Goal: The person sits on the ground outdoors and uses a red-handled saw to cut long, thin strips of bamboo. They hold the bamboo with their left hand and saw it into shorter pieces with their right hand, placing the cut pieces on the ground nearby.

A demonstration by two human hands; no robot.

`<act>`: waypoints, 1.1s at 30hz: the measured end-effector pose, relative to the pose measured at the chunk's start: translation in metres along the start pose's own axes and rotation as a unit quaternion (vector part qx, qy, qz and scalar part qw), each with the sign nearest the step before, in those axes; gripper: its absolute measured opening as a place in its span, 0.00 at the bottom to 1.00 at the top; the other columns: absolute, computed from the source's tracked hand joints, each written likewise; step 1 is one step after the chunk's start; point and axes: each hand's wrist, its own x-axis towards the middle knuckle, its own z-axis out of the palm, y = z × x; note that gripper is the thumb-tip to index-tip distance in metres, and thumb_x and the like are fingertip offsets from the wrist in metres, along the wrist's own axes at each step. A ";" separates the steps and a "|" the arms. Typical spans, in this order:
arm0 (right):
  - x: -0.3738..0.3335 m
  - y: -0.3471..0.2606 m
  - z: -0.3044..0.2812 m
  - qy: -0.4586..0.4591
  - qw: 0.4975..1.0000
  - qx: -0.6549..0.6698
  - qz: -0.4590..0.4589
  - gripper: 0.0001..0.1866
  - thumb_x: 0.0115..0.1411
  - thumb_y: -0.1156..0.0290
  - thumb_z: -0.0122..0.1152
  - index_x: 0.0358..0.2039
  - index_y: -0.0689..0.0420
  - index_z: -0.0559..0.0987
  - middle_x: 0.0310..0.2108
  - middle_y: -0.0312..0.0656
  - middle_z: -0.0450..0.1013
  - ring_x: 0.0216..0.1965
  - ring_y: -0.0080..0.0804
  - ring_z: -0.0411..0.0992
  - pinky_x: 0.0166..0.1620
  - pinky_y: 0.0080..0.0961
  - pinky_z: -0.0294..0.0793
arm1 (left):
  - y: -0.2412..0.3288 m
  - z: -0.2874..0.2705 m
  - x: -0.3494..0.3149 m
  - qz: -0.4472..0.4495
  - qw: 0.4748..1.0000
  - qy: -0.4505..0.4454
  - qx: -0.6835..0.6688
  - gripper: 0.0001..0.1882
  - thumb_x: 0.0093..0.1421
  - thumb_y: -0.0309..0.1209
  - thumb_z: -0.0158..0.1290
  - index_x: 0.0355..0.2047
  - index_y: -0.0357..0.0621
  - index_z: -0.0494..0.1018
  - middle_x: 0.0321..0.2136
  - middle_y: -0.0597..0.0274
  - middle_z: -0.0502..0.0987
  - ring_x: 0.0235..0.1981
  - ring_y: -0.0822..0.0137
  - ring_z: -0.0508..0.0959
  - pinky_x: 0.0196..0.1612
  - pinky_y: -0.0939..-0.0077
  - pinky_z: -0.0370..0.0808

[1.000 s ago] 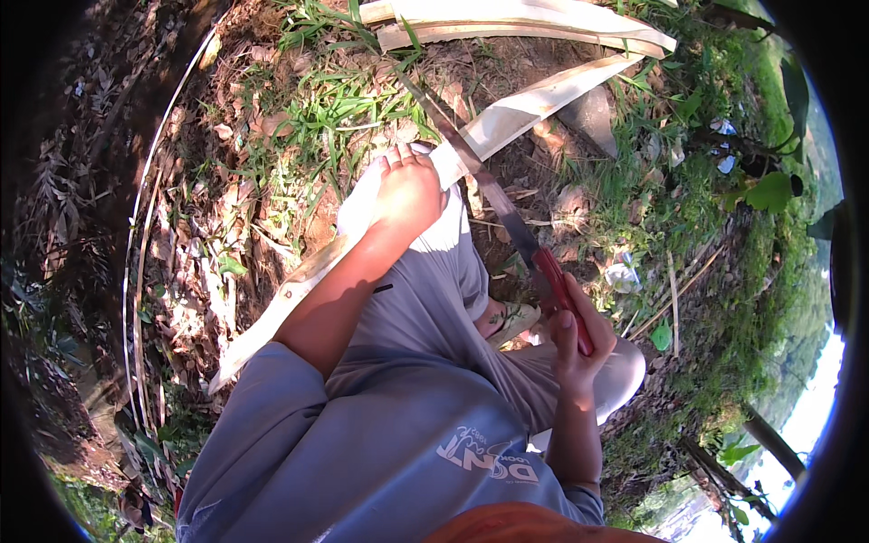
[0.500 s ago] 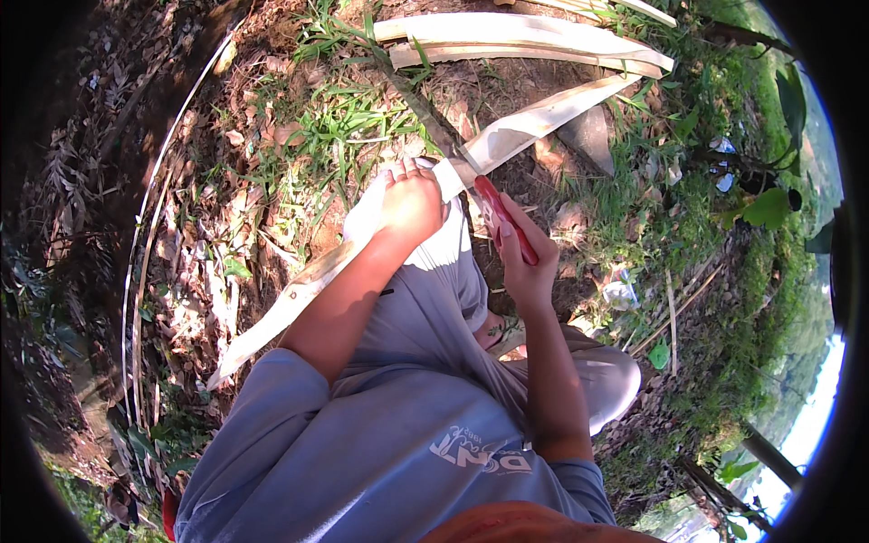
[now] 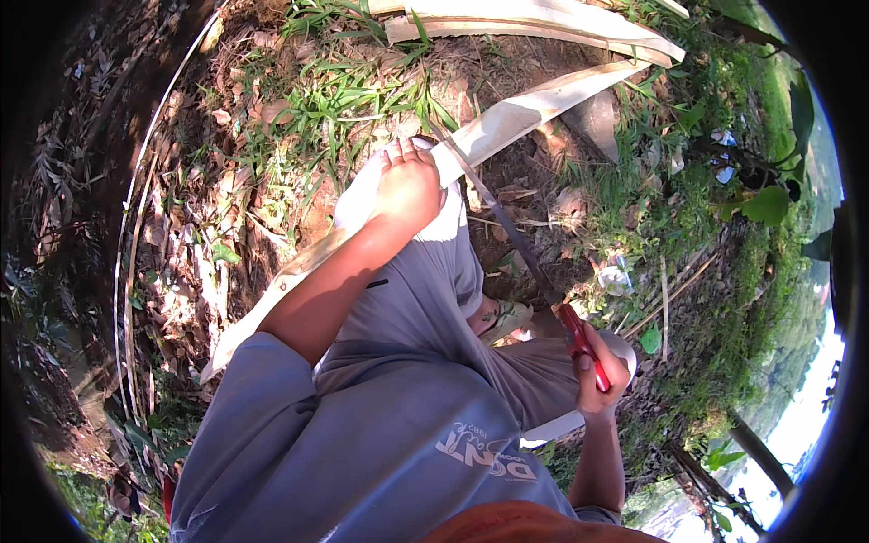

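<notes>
My left hand (image 3: 407,185) presses down on a long pale split plank (image 3: 507,118) that lies across my raised left knee. My right hand (image 3: 599,376) is closed around the red handle of a long dark-bladed knife (image 3: 507,226). The blade slants up and to the left, and its tip reaches the plank just right of my left hand. My grey trousers and grey shirt fill the lower middle of the view.
More pale split planks (image 3: 543,23) lie at the top on bare soil and grass. A thin pale strip (image 3: 127,271) curves along the left over dry leaves. A flat grey stone (image 3: 599,122) lies near the plank's far end. Green plants (image 3: 765,204) cover the slope at right.
My right hand with the knife was up by the plank half a second ago; it has drawn back down to the right, by my right knee. My left hand stays on the plank.
</notes>
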 end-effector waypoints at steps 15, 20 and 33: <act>0.118 0.026 0.106 0.071 0.989 0.127 0.012 0.19 0.72 0.76 0.63 0.62 0.64 0.82 0.41 0.45 0.87 0.41 0.21 0.82 0.45 0.21 0.81 | -0.001 0.001 0.007 0.011 0.999 0.014 -0.033 0.40 0.60 0.42 0.65 0.60 0.15 0.68 0.66 0.19 0.68 0.71 0.32 0.69 0.73 0.44 0.67; 0.007 0.017 0.021 0.039 0.999 0.026 0.025 0.19 0.70 0.80 0.62 0.61 0.67 0.82 0.37 0.45 0.87 0.32 0.22 0.81 0.40 0.19 0.77 | -0.002 0.004 0.002 0.009 1.000 0.014 -0.014 0.41 0.61 0.43 0.65 0.61 0.16 0.69 0.66 0.20 0.68 0.72 0.31 0.67 0.74 0.45 0.67; 0.185 0.012 0.162 0.071 0.987 0.127 -0.064 0.20 0.71 0.73 0.65 0.62 0.59 0.83 0.34 0.43 0.84 0.31 0.16 0.75 0.37 0.21 0.76 | -0.001 0.005 0.006 0.000 1.000 -0.003 0.001 0.44 0.63 0.45 0.63 0.65 0.15 0.65 0.69 0.22 0.66 0.73 0.31 0.66 0.75 0.45 0.65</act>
